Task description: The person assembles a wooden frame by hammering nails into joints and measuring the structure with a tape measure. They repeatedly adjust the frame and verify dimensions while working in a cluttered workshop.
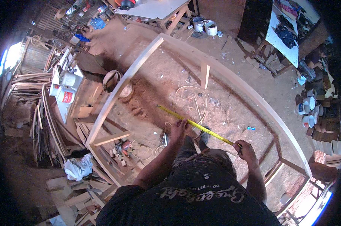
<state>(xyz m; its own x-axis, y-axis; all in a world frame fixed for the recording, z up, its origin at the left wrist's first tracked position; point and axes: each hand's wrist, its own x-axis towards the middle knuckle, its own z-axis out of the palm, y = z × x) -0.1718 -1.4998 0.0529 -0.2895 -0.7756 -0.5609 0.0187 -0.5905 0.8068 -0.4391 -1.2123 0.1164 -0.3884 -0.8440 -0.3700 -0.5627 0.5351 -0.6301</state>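
Note:
A yellow tape measure is drawn out in front of me, its blade slanting from far left down to near right. My left hand is closed on the blade some way from its free end, which sticks out past my fingers. At the other end my right hand is closed round the tape measure; its case is mostly hidden by the fingers. A large wooden frame surrounds me, with a short upright piece on its far side and a brace at its left corner.
Cable lies looped on the dusty floor inside the frame, and a red power tool sits near its left corner. Timber offcuts and white buckets stand at left. More buckets line the right; a white-topped table is at the back.

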